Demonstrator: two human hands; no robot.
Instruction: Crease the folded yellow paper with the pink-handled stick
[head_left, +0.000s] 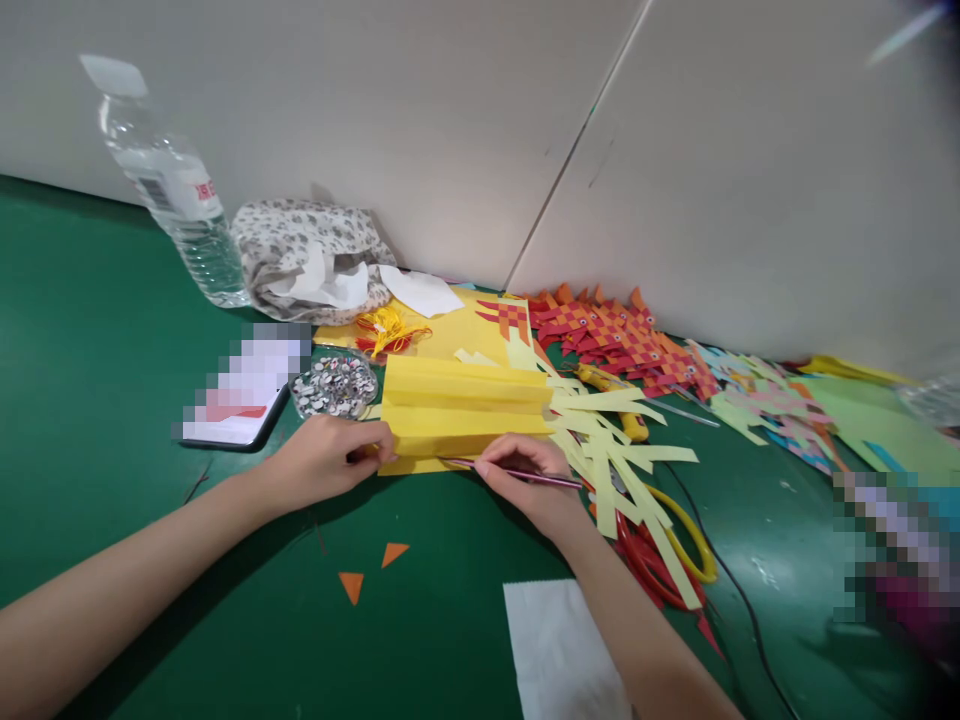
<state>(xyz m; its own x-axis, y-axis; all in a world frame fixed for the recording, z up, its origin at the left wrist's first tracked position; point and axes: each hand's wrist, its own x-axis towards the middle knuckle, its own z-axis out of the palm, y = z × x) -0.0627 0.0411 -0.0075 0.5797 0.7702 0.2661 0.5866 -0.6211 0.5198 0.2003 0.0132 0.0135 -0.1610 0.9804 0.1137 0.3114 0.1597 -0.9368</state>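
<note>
A sheet of yellow paper (465, 410) with crosswise creases lies on the green table. My left hand (334, 455) pinches the sheet's lower left corner between thumb and fingers. Toward the sheet's lower right edge, my right hand (529, 475) grips a slim purple pen (559, 481) in a writing hold. The pen's tip rests on or just over the paper near its bottom edge; I cannot tell whether it touches. Pale yellow paper strips (637, 455) spread out beside the right hand, partly over red- and yellow-handled scissors (694, 540).
Left stand a phone (244, 385), a water bottle (176, 195) and a bag of googly eyes (334, 386). Behind are a patterned tissue pouch (307, 230), tasselled cord (390, 328) and woven red-orange paper fish (607, 335). Orange triangles (351, 588) and a white tissue (559, 640) lie in front.
</note>
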